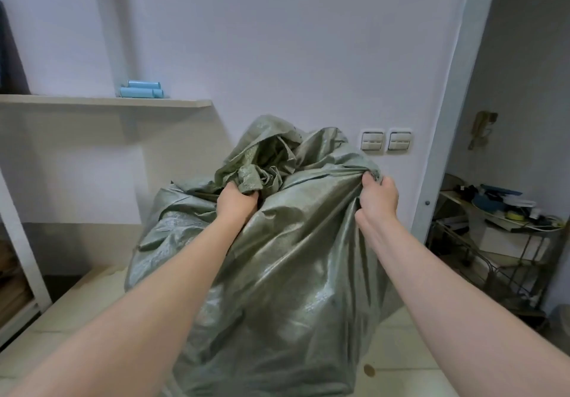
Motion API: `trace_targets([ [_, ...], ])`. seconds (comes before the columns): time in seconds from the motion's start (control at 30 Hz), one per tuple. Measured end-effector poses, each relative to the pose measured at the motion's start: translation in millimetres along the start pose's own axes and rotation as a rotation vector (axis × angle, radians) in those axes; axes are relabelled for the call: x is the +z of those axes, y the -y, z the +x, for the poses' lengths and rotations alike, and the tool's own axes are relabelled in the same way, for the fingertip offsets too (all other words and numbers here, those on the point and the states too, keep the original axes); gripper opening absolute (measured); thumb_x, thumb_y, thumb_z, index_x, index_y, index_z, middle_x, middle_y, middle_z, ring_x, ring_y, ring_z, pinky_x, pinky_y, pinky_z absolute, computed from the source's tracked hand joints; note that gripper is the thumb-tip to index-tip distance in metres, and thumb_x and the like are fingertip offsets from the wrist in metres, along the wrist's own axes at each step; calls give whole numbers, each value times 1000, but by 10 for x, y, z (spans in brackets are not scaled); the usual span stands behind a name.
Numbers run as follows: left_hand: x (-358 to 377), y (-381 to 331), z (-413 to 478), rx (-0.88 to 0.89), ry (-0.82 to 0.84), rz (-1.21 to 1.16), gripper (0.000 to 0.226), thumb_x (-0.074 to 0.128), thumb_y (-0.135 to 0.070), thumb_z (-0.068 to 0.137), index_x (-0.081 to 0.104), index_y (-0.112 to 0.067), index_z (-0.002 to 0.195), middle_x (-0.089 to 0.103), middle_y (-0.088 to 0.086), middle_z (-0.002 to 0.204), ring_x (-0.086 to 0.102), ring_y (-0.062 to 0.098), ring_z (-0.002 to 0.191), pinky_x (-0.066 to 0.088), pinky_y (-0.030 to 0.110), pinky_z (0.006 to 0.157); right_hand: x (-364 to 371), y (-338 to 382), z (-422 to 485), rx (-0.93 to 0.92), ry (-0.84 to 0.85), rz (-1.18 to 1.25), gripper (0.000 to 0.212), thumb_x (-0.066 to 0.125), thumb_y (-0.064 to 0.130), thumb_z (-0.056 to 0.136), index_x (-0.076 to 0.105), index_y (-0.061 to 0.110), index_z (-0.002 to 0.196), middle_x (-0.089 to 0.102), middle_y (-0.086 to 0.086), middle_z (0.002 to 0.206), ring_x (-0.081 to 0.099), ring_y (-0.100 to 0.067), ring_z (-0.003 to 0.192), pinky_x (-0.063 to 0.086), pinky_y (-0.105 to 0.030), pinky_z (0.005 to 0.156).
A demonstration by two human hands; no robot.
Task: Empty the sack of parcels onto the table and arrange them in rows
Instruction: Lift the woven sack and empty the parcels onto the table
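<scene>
A large grey-green woven sack [277,273] fills the middle of the view, bulging and crumpled, resting on the pale table [407,353]. My left hand [236,201] grips a bunch of the sack's fabric near its crumpled top. My right hand [377,194] grips a gathered fold at the sack's upper right corner. The fabric between the two hands is pulled taut. No parcels show; whatever is in the sack is hidden by the fabric.
A wall shelf [105,100] at the left holds light blue rolls [142,90]. Two wall switches [385,141] sit behind the sack. To the right, past a white door frame [453,113], a wire rack [499,233] holds clutter.
</scene>
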State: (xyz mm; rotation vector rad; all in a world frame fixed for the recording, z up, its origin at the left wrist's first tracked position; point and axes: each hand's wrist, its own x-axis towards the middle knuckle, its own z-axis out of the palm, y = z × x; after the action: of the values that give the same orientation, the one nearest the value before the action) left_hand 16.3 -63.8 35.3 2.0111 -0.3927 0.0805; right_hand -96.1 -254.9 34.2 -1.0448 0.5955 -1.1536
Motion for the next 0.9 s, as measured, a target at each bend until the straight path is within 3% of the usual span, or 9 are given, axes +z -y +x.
trace_targets([
  [0.33, 389, -457, -80, -57, 94, -389, 48, 59, -15, 94, 42, -6, 139, 54, 13, 131, 53, 28, 111, 41, 32, 92, 12, 701, 269, -332, 88, -93, 24, 52, 11, 99, 46, 17, 76, 50, -1, 81, 47, -14, 77, 42, -27, 72],
  [0.4, 442, -494, -85, -70, 129, -460, 50, 57, -13, 95, 38, -5, 141, 53, 10, 128, 51, 24, 106, 41, 31, 90, 117, 839, 276, -468, 171, -248, 20, 53, 12, 98, 47, 16, 80, 48, 1, 76, 44, -11, 70, 39, -19, 65],
  [0.47, 467, -483, -57, -121, 136, -523, 48, 51, -14, 98, 37, -4, 143, 50, 15, 135, 51, 29, 116, 41, 35, 100, 238, 946, 280, -555, 213, -396, 23, 53, 14, 98, 45, 19, 77, 46, 5, 72, 42, -9, 66, 36, -17, 60],
  [0.57, 453, -414, -32, -176, 181, -588, 47, 44, -15, 101, 34, -2, 145, 47, 20, 140, 47, 37, 127, 36, 47, 110, 297, 877, 280, -543, 253, -412, 29, 53, 16, 97, 41, 23, 72, 46, 6, 72, 43, -13, 72, 37, -31, 68],
  [0.8, 214, -212, 115, -225, 220, -460, 50, 46, -19, 101, 35, 2, 144, 44, 18, 145, 42, 33, 133, 35, 32, 107, 398, 511, 121, -504, 408, -487, 15, 54, 16, 97, 49, 11, 84, 48, -4, 78, 44, -17, 75, 38, -33, 68],
  [0.9, 8, -104, 219, -304, 216, -416, 56, 61, -35, 93, 47, -4, 138, 52, 10, 137, 50, 32, 127, 40, 40, 108, 532, 359, 51, -470, 471, -550, 13, 53, 16, 99, 52, 6, 91, 50, -4, 79, 45, -17, 76, 38, -33, 69],
])
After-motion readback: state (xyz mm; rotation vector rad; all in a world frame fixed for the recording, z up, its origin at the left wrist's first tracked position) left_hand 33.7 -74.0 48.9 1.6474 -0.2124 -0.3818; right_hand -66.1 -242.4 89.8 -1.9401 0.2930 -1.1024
